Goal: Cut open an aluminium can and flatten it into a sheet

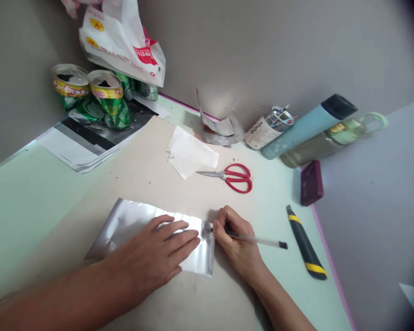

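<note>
A silvery metal sheet (134,220) lies on the beige board (193,303). My left hand (162,250) rests flat on the sheet, its fingers spread and pointing right. At the sheet's right end, my right hand (236,239) is closed around a clear pen (262,240) with a dark end cap. The pen's tip meets the sheet near its right edge, beside a small round mark or piece that I cannot make out. Behind the hands, red-handled scissors (227,176) lie closed, their blades pointing left towards white paper pieces (191,154).
A yellow-and-black cutter (306,243) and a maroon box (311,183) are at the right. Behind stand a pen cup (262,133), a blue bottle (296,126) and a green bottle (307,145). Cut metal scraps (221,131) lie back centre; crushed cans (106,96) stand on printed sheets (72,149) back left.
</note>
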`<state>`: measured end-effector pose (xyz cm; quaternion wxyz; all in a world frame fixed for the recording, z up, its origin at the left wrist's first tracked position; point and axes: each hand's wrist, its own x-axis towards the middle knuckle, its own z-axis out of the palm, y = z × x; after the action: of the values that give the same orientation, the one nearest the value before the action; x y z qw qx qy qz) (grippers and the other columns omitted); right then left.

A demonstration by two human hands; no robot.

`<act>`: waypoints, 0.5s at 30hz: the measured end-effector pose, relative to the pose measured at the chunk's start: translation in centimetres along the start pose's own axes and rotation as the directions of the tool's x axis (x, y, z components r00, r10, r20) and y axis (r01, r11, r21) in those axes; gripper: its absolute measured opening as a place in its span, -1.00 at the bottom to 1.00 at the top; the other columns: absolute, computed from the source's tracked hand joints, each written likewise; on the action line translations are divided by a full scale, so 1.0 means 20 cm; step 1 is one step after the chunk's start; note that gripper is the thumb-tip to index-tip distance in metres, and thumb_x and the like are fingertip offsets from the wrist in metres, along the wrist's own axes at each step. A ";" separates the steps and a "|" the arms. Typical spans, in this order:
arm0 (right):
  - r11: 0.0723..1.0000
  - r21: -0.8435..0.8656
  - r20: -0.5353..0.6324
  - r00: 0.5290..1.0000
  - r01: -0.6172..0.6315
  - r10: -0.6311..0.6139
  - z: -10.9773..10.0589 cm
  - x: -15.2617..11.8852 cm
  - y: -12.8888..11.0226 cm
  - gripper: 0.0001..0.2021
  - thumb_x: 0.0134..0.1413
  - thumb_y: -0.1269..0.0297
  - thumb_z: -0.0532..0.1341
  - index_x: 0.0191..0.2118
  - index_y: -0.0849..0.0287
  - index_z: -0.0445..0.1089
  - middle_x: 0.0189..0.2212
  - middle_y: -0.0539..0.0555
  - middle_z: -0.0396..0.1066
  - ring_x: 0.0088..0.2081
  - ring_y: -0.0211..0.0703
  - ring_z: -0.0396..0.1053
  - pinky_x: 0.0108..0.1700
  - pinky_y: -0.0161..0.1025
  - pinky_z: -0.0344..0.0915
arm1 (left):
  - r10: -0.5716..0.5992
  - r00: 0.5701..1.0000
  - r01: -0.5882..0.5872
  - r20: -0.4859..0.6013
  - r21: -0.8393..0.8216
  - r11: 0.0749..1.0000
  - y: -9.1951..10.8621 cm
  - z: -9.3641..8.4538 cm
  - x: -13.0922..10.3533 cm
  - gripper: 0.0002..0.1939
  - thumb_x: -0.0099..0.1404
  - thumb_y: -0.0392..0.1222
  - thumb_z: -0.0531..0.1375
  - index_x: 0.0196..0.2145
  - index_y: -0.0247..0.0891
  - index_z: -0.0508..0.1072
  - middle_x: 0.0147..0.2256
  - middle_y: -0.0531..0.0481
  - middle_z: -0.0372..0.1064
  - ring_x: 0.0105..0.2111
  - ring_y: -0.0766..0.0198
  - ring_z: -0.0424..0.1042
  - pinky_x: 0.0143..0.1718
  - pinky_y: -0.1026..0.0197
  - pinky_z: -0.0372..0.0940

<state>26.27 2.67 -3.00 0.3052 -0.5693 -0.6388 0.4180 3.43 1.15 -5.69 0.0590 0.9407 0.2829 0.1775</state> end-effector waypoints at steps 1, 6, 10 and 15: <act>0.999 0.039 -0.013 1.000 -0.007 0.008 0.00 0.01 0.00 -0.73 0.20 0.37 0.17 -0.49 0.11 0.10 -0.57 -0.13 0.09 -0.51 -0.30 0.02 -0.47 -0.33 0.01 | 0.002 1.000 -0.002 -0.002 -0.001 1.000 0.00 0.00 0.00 -0.63 0.45 -0.07 0.16 0.14 -0.21 0.35 0.09 0.04 0.45 0.10 0.16 0.29 0.15 0.04 -0.02; 0.896 0.442 -0.129 0.985 -0.049 0.118 -0.02 0.03 0.02 -0.67 0.20 0.22 0.26 -0.50 0.12 0.14 -0.57 -0.13 0.12 -0.52 -0.30 0.02 -0.46 -0.32 -0.01 | 0.000 1.000 0.000 0.014 -0.015 1.000 0.00 -0.03 0.01 -0.62 0.42 -0.05 0.19 0.14 -0.20 0.36 0.10 0.04 0.45 0.10 0.16 0.32 0.13 0.06 0.02; 0.758 0.641 -0.102 0.964 -0.126 0.246 -0.03 0.04 -0.04 -0.65 0.09 0.21 0.36 -0.51 0.14 0.16 -0.57 -0.13 0.09 -0.56 -0.34 -0.04 -0.51 -0.35 -0.08 | 0.005 1.000 -0.005 -0.001 0.003 1.000 0.00 -0.05 0.01 -0.61 0.41 -0.03 0.21 0.12 -0.21 0.36 0.08 0.05 0.46 0.10 0.16 0.32 0.12 0.07 0.03; 0.652 0.736 0.008 0.966 -0.181 0.259 0.00 0.05 -0.21 -0.66 0.09 0.23 0.35 -0.51 0.13 0.16 -0.59 -0.15 0.04 -0.57 -0.35 -0.09 -0.53 -0.36 -0.08 | 0.010 1.000 -0.010 -0.001 0.023 1.000 0.00 -0.04 0.01 -0.63 0.39 -0.03 0.24 0.06 -0.23 0.39 0.07 0.05 0.46 0.08 0.16 0.34 0.12 0.06 0.05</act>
<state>24.14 3.61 0.52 0.4846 -0.4928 -0.3291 0.6435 3.34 1.36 -4.83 0.0472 0.9426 0.2803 0.1751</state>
